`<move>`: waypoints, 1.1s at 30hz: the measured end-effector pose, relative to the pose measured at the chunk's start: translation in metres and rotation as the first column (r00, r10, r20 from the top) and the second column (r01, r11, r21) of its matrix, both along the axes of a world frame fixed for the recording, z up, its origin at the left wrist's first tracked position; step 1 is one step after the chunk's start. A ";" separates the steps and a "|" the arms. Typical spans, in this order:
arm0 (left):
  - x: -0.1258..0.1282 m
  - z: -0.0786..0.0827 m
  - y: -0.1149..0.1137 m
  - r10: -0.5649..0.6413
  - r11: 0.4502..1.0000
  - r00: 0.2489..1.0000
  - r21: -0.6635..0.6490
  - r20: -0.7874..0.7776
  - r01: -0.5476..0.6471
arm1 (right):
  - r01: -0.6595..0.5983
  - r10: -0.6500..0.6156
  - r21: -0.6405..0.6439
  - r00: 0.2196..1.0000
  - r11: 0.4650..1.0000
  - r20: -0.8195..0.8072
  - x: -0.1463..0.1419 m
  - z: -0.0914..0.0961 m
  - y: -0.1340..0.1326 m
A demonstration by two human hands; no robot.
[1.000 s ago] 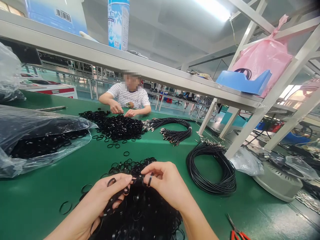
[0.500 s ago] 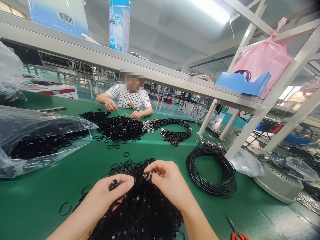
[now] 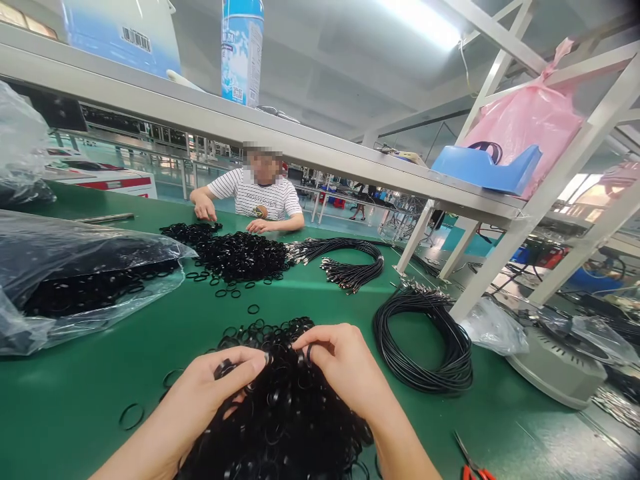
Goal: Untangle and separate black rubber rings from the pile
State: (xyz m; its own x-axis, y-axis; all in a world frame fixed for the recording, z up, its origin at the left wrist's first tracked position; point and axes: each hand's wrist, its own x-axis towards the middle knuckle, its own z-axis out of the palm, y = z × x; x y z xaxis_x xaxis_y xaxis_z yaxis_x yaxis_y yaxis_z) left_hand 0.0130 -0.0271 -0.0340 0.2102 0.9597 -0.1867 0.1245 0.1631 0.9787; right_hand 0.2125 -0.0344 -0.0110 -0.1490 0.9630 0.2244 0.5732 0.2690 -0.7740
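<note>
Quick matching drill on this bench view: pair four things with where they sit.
1. ring pile
2. cable coil
3. scissors
4. plastic bag

a. far left of the table
b. under both hands
c. bottom right edge
d. right of the right hand

Pairs: 1-b, 2-d, 3-c, 4-a

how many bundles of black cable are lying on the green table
2 in clear view: a big cable coil right of the right hand, and a connector-tipped cable bundle farther back. More may lie hidden behind the shelf legs.
</note>
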 end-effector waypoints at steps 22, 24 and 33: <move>0.007 0.003 -0.009 0.137 0.956 0.984 -0.274 0.115 -0.101 | -0.148 0.141 0.118 0.988 0.982 0.067 -0.021 0.000 -0.012; 0.009 0.004 -0.010 0.117 0.959 0.985 -0.273 0.126 -0.079 | -0.150 0.140 0.116 0.986 0.982 0.087 -0.027 -0.002 -0.013; 0.004 0.003 -0.004 -0.038 0.984 0.981 -0.166 0.191 0.070 | -0.040 0.039 -0.005 0.987 0.999 -0.154 -0.015 0.001 -0.004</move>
